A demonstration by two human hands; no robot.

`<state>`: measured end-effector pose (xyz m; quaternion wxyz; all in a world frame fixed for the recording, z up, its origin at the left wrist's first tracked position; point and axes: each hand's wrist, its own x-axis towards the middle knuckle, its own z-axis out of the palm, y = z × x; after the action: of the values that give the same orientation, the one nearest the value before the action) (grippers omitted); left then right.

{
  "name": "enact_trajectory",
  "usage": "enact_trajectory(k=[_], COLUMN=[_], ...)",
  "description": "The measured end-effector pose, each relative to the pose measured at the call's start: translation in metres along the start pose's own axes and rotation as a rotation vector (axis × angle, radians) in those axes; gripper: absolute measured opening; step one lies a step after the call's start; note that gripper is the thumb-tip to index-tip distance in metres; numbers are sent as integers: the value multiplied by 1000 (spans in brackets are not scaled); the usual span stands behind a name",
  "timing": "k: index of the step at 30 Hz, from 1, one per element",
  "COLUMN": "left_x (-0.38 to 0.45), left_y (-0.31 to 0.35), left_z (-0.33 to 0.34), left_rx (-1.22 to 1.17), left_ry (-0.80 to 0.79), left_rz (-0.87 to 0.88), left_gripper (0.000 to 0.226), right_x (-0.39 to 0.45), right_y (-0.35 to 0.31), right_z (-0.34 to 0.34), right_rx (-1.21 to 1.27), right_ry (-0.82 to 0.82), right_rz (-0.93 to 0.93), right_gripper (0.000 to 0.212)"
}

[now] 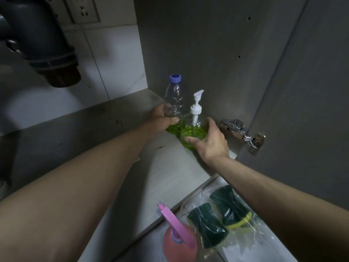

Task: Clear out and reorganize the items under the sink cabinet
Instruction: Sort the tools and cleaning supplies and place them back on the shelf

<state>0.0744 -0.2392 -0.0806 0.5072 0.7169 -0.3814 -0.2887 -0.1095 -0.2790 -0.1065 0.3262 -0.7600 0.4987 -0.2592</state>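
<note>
Inside the sink cabinet, near its right wall, a clear plastic bottle (pixel 173 97) with a purple cap and green liquid at its bottom stands upright. My left hand (pixel 162 118) grips its lower part. Right beside it stands a pump bottle (pixel 194 129) with a white pump head and green liquid. My right hand (pixel 209 140) holds that pump bottle from the right, fingers curled round its base. The two bottles touch or nearly touch.
A dark drain pipe (pixel 47 53) hangs at the upper left. A metal door hinge (pixel 243 135) sticks out by my right hand. In front of the cabinet floor (pixel 164 173) lie bagged green sponges (pixel 221 218) and a pink spray bottle (pixel 179 241).
</note>
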Motion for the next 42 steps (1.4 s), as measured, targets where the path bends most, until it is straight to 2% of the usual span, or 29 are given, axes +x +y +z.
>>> enact_trajectory(k=[3, 6, 8, 10, 12, 13, 14, 15, 17, 19, 21, 23, 25, 28, 32, 35, 39, 42], left_x=[2, -1, -8, -22, -42, -59, -77, -98, -146, -197, -240, -271, -289, -294, -275, -248, -191, -141], left_y=[4, 14, 14, 12, 10, 12, 9, 6, -6, -21, -38, -53, -62, -60, -36, -13, 21, 57], left_z=[0, -1, -3, -4, -7, -8, -9, -8, -7, -6, -8, -14, -22, -28, -14, 9, 28, 24], left_rx=[-20, 99, 189, 240, 234, 203, 154, 73, -32, -4, 87, 185, 231, 255, 285, 401, 441, 384], left_ry=[-26, -65, 39, 229, 326, 324, 302, 273, 241, 179, 123, 76, 38, 42, 2, -50, 68, 199], left_rz=[-37, -107, -183, -203, -108, -61, -38, -31, -18, 3, -13, -38, -26, -1, 51, 144, 119, 115], left_gripper=[55, 57, 70, 67, 26, 19, 28, 29, 23, 25, 27, 27, 25, 31, 27, 39, 41, 39], right_x=[-3, -5, -15, -37, -64, -76, -90, -103, -130, -158, -176, -184, -186, -182, -149, -112, -71, -56], right_y=[1, -1, -2, 0, 7, 13, 19, 25, 36, 41, 42, 38, 31, 17, -8, -25, -28, -12], right_z=[2, -5, -8, -13, -20, -26, -30, -34, -41, -47, -44, -33, -24, -29, -70, -102, -117, -106], right_rx=[3, 30, 111, 167, 214, 252, 305, 360, 411, 308, 190, 18, -76, 15, 36, -2, -38, 6], right_ry=[-10, -106, -147, -118, -74, -86, -146, -241, -478, -706, -819, -760, -635, -528, -264, -71, 76, 45], right_rz=[10, 45, 45, 7, -68, -93, -94, -81, -71, -137, -248, -363, -449, -421, -470, -430, -325, -242], right_gripper=[103, 102, 106, 109, 81, 58, 39, 33, 41, 45, 61, 62, 44, 28, 41, 43, 40, 40])
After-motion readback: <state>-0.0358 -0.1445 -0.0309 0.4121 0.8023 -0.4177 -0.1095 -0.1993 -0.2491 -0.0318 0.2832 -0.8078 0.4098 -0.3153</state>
